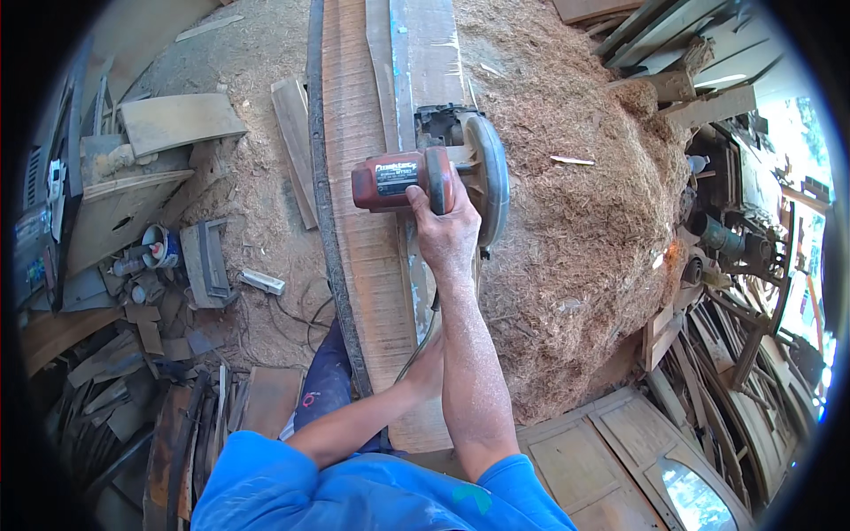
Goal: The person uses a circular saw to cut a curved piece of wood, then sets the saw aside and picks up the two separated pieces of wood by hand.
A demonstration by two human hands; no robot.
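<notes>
My right hand is wrapped round the rear handle of a dark red circular saw. The saw rests on a long wooden plank running away from me, with its round grey blade guard at the plank's right side. Under the saw lies a narrower board with flaking light blue paint. My left hand is low over the plank, beside the saw's cable. My right forearm covers part of it, and its fingers are hidden. Pale sawdust coats my right forearm.
A large heap of sawdust and shavings fills the right side. Scrap boards and a small tub lie at left. Panelled wooden doors lie at lower right, near stacked planks. Machinery stands at far right.
</notes>
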